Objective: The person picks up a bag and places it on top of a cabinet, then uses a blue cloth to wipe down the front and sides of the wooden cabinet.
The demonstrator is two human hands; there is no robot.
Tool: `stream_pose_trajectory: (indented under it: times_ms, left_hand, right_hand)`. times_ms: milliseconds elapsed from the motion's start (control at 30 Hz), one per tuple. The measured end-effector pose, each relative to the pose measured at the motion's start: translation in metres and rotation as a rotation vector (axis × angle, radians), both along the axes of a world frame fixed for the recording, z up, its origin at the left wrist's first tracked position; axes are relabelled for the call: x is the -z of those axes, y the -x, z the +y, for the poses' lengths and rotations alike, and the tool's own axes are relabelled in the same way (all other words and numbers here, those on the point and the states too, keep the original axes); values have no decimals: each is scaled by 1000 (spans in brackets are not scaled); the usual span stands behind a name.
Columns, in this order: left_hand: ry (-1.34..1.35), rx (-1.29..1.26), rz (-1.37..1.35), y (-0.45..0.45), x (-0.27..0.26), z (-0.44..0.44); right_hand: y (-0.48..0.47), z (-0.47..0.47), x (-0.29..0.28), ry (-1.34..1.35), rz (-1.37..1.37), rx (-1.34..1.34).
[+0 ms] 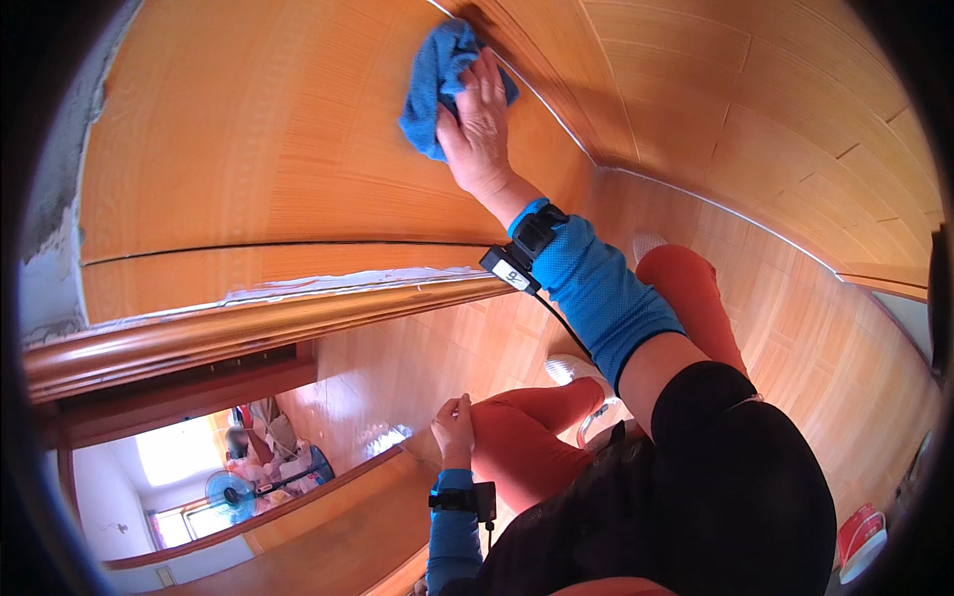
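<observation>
My right hand (477, 130) presses a crumpled blue cloth (434, 97) against an upright wooden panel (335, 149), near the dark wooden trim at its upper edge. The fingers lie spread over the cloth, and part of the cloth bunches out to the left of the thumb. My left hand (453, 432) is lower down, beside my left knee, with its fingers curled; whether it holds anything cannot be made out. Both forearms wear blue sleeves with black straps and small wired boxes.
A wood-panelled wall (745, 127) curves along the right, above the wood-look floor (812, 328). A glossy wooden door frame moulding (223, 320) runs below the panel. Through the opening, a fan (231, 495) and a person stand near piled items. A red and white container (862, 544) sits at lower right.
</observation>
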State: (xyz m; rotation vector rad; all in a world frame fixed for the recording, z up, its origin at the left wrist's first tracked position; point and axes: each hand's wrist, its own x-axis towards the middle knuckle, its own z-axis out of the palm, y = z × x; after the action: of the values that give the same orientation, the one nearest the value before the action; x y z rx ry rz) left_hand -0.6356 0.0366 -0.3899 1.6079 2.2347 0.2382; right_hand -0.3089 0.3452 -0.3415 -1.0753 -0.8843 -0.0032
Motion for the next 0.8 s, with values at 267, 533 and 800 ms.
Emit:
stream_pose_trajectory:
  times_ms: [267,533,800]
  left_hand:
    - [25,-53,9,3,5,4]
    - [64,-119,-23,-5,-2,7]
    - [57,-101,-1,-11,-5,11]
  right_hand:
    - [27,-22,165,351,398,-86]
    - [-15,-19,277,431,885,-202]
    - [31,-64,273,632,1008,-249]
